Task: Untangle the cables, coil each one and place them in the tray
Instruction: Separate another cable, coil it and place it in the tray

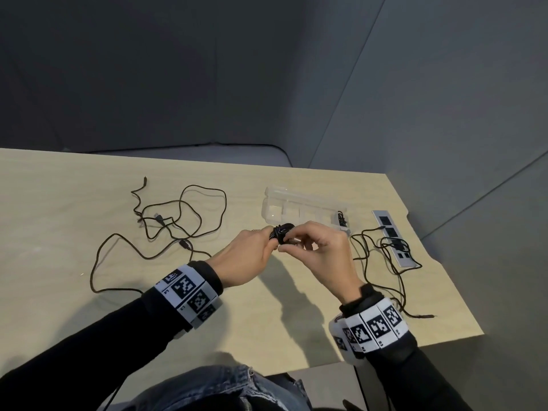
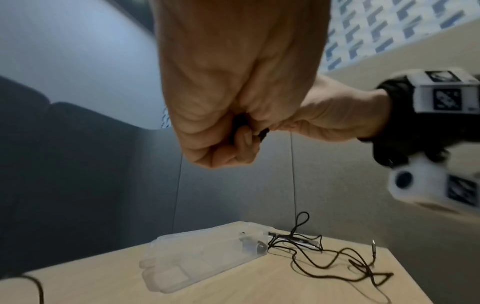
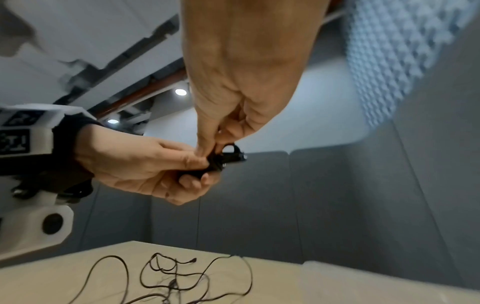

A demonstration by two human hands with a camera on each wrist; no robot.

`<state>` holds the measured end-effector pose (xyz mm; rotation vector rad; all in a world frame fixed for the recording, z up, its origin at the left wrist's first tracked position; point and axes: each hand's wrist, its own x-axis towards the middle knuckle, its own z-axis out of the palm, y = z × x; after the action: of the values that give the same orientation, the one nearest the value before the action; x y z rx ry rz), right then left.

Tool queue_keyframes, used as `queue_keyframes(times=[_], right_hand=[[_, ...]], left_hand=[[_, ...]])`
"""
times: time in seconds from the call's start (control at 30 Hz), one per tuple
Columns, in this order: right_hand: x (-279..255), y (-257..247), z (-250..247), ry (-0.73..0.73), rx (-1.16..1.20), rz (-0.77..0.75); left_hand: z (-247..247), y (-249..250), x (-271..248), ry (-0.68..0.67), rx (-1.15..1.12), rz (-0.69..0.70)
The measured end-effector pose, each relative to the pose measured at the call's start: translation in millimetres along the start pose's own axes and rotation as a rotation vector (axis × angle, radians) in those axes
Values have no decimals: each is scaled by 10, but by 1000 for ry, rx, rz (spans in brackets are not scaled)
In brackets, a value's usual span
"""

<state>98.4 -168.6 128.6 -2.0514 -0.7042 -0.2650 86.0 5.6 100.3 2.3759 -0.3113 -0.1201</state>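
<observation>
Both hands meet above the middle of the table around a small black coiled cable (image 1: 281, 232). My left hand (image 1: 252, 256) grips the bundle with curled fingers, and in the right wrist view the coiled cable (image 3: 223, 159) sticks out between the fingers of both hands. My right hand (image 1: 318, 247) pinches the bundle's end with thumb and fingers. A clear plastic tray (image 1: 296, 207) lies just beyond the hands, with one coiled black cable (image 1: 341, 218) in its right end. A loose tangle of cables (image 1: 166, 229) sprawls at the left, another loose cable (image 1: 385, 256) at the right.
A white strip with black squares (image 1: 393, 237) lies at the right edge, under the right cable. The table (image 1: 59, 203) ends close behind the tray and at the right. Grey padded walls (image 1: 178, 69) stand behind.
</observation>
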Motion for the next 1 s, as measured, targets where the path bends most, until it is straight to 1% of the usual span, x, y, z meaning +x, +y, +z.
queue_keyframes(times=[0.03, 0.07, 0.13, 0.17, 0.23, 0.33, 0.4, 0.5, 0.6, 0.67, 0.73, 0.83, 0.93, 1.0], right_hand=[[-16, -9, 37, 60, 120, 116], [-24, -11, 67, 114, 218, 200], [-4, 5, 80, 189, 344, 301], [13, 34, 62, 200, 401, 350], [16, 85, 23, 144, 524, 447], [-29, 102, 10, -13, 680, 568], [-64, 139, 39, -78, 712, 659], [-64, 214, 106, -55, 685, 747], [-52, 310, 197, -17, 675, 822], [-23, 395, 225, 4, 642, 844], [55, 509, 203, 45, 588, 850], [275, 739, 52, 123, 378, 790], [531, 1060, -147, 168, 134, 717], [692, 1334, -280, 191, -37, 743]], left_hand=[[-2, -3, 9, -16, -7, 1], [-8, -1, 12, -27, -9, 10], [-4, -4, 5, -40, -14, 34], [5, -11, -4, -48, -25, 40], [29, -26, -37, -75, -65, 50], [77, -42, -90, -169, -145, 85], [125, -54, -116, -240, -228, 93], [225, -82, -127, -286, -405, 35], [349, -191, -80, -239, -394, -47], [398, -294, -50, -183, -363, -132], [421, -401, -47, -159, -345, -171], [466, -595, -80, -160, -291, -254], [540, -845, -167, -114, -142, -324], [579, -1009, -247, -68, -63, -386]])
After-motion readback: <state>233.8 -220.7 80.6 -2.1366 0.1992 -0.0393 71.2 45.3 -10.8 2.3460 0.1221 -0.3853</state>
